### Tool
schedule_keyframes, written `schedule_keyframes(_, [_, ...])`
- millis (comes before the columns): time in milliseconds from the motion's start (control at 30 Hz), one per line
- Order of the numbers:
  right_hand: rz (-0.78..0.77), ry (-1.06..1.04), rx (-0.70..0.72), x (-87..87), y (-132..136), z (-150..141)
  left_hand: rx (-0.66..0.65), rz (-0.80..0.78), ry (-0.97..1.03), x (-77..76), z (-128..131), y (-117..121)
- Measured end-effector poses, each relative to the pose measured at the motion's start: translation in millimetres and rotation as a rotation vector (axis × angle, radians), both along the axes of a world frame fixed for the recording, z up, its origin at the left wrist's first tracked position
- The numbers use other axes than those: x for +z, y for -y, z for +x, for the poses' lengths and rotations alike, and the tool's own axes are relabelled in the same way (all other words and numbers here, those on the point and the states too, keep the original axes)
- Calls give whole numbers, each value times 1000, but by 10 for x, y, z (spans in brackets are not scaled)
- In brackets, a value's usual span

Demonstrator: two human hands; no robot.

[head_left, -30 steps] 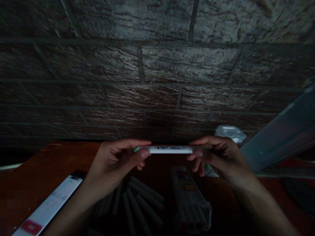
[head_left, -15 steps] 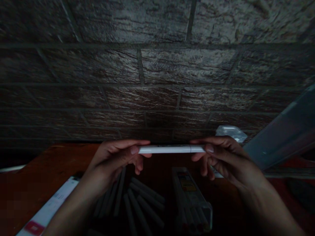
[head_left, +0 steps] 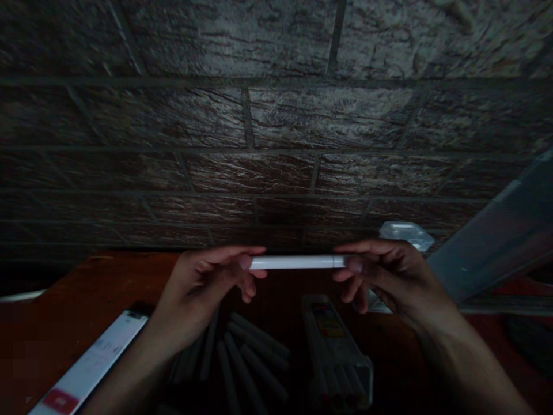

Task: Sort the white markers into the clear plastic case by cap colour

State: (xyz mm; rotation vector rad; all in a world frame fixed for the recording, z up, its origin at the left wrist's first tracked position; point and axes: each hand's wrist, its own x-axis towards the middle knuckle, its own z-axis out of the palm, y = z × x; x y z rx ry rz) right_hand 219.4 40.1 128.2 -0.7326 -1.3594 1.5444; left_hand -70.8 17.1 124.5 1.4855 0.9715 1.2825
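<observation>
A white marker pen (head_left: 294, 263) is held level above the table, a thin seam showing near its right end. My left hand (head_left: 211, 276) pinches the left end between thumb and fingers. At the other end, beyond the seam, my right hand (head_left: 384, 274) grips it the same way. Below lie several loose marker pens (head_left: 253, 369), dim in the shadow. Right of them sits a clear plastic case (head_left: 337, 351) with a yellow label and several pens inside, their coloured ends toward me.
A phone (head_left: 93, 360) with a lit screen lies on the brown table (head_left: 108, 276) by my left forearm. Behind my right hand stands a clear plastic piece (head_left: 406, 232). A brick-patterned wall (head_left: 276, 115) rises behind the table, and a grey panel (head_left: 496, 230) leans at right.
The pen has rolled in my fingers, so its dark print no longer shows. My right thumb has slid a little to the left along the pen, and my left thumb slightly right.
</observation>
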Motion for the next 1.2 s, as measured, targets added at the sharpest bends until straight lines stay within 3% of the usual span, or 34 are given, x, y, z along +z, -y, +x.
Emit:
schedule_keyframes(333, [147,141,-143,-71,21,-49,106,50,-199,-45,135,26])
schedule_keyframes(600, [270,267,-236,-72,39,-101,159,115,-209,11,244,37])
schedule_keyframes(1200, [213,212,-133,-24,69,-97,113,121,-212,18,197,55])
